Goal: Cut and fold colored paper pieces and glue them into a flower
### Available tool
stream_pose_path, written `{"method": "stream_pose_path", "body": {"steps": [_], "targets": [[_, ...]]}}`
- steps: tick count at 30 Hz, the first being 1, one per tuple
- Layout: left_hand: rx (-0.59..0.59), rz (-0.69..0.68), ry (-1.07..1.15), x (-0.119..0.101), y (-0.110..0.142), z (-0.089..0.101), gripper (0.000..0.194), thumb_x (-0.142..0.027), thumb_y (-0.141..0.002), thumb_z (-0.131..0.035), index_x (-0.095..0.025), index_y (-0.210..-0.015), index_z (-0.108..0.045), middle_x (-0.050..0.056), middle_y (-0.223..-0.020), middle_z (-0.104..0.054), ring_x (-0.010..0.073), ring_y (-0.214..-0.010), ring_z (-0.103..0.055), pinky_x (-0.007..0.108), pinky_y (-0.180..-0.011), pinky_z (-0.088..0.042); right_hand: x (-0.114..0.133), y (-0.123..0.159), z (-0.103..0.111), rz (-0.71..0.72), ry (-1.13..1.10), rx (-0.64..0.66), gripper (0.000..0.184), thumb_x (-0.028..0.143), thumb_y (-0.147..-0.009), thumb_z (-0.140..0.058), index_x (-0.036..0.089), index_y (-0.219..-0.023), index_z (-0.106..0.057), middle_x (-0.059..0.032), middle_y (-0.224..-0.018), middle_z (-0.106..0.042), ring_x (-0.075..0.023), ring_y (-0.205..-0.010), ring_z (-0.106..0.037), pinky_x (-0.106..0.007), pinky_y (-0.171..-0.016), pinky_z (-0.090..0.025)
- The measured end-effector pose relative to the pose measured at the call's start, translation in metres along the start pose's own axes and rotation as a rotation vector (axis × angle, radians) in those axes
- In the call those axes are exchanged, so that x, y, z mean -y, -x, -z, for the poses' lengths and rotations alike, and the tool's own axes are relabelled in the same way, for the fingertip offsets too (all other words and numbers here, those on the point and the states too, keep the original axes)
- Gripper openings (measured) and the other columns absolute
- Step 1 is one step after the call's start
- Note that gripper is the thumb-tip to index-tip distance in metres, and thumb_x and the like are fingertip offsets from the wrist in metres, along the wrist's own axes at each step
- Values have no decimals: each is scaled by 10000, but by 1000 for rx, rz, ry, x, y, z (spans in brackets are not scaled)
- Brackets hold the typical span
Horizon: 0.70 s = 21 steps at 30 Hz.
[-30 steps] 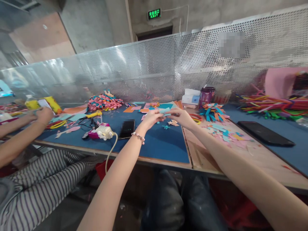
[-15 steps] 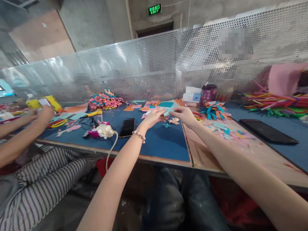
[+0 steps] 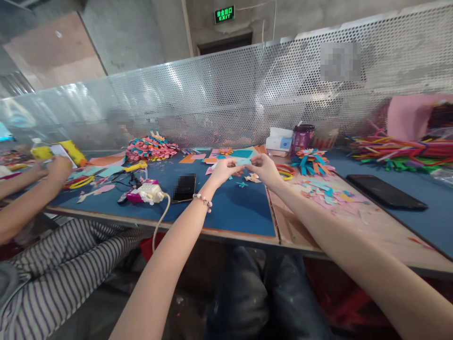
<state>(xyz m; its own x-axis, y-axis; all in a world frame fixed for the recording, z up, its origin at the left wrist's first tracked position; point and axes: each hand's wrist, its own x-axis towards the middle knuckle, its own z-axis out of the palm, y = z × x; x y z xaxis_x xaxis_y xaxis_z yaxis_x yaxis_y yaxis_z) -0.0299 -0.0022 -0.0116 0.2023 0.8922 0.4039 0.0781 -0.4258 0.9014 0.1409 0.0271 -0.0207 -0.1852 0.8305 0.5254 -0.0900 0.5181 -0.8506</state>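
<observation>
A small light-blue piece of paper or foam sheet (image 3: 243, 161) is held up between my two hands over the blue mat. My left hand (image 3: 225, 171), with a bead bracelet at the wrist, pinches its left side. On its right side the fingertips of my right hand (image 3: 264, 169) close on it. Just below lie a small blue star-shaped cutout (image 3: 242, 184) and some cream cutouts (image 3: 253, 178). Behind my hands, coloured sheets (image 3: 244, 153) lie spread on the table, partly hidden by my fingers.
A phone (image 3: 184, 188) and a power strip (image 3: 146, 192) with its cord lie left. Scraps (image 3: 329, 191), a blue-orange bundle (image 3: 311, 162), a purple cup (image 3: 303, 138), a tissue pack (image 3: 279, 140) and a black phone (image 3: 385, 191) are right. A co-worker's hands (image 3: 58, 167) work far left.
My hands still hold the light-blue piece; its ends now sit closer between my fingertips, and my left fingers have curled in more. The view has shifted slightly.
</observation>
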Motion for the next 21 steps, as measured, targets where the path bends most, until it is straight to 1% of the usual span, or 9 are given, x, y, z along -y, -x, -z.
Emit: {"method": "stream_pose_path", "body": {"steps": [3,6,8,11,14,16,19,21], "targets": [[-32,-17,-44,1,-1,-2,266,-307,-719,-737,-91,-844,-644,64,-731,-676,157,-658,-661,315,-660,-558,-2,-1,-1,-13,-25,-9,435,302,-588,-780,188,-883,-481,39,-648,-584,-138,-613,-591,-274,-598,-489],[-49,-11,-46,2,-3,-4,247,-280,-733,-725,-85,-860,-643,79,-756,-680,171,-678,-670,312,-637,-561,-2,-1,0,9,22,28,419,323,-618,-759,179,-937,-529,37,-642,-583,-130,-587,-571,-281,-596,-500],[-59,-22,-42,3,-3,-4,248,-267,-732,-727,-88,-876,-635,82,-779,-681,178,-690,-676,311,-622,-564,-2,-1,1,36,54,44,408,330,-631,-744,173,-957,-556,49,-615,-554,-120,-558,-545,-278,-585,-496],[-65,-55,-46,4,-4,-3,309,-267,-720,-741,-107,-956,-620,73,-809,-681,171,-666,-674,305,-588,-566,-2,-2,2,63,99,55,391,340,-644,-725,167,-968,-589,70,-568,-477,-116,-529,-518,-273,-561,-483],[-42,-85,-64,3,-4,-3,366,-277,-719,-742,-127,-1029,-618,70,-832,-683,157,-631,-665,298,-559,-565,-1,-2,2,67,114,74,368,348,-662,-710,175,-971,-609,67,-570,-458,-122,-534,-521,-285,-574,-495],[-39,-93,-61,2,-3,-2,353,-280,-725,-737,-126,-1023,-625,63,-807,-678,155,-621,-663,299,-559,-566,0,-2,3,70,94,103,361,341,-679,-699,180,-991,-613,61,-578,-468,-131,-558,-540,-299,-609,-511],[-56,-95,-45,2,-4,-2,325,-277,-730,-732,-123,-999,-633,45,-754,-666,150,-618,-655,315,-584,-575,-1,-2,5,77,69,165,348,330,-722,-664,172,-1028,-612,29,-642,-542,-148,-625,-585,-317,-667,-521],[-70,-102,-36,3,-4,-2,316,-276,-731,-730,-124,-991,-637,43,-756,-666,149,-625,-650,324,-595,-580,-3,-3,7,87,88,198,355,327,-735,-658,166,-1048,-610,17,-675,-571,-150,-639,-594,-317,-668,-515]]}}
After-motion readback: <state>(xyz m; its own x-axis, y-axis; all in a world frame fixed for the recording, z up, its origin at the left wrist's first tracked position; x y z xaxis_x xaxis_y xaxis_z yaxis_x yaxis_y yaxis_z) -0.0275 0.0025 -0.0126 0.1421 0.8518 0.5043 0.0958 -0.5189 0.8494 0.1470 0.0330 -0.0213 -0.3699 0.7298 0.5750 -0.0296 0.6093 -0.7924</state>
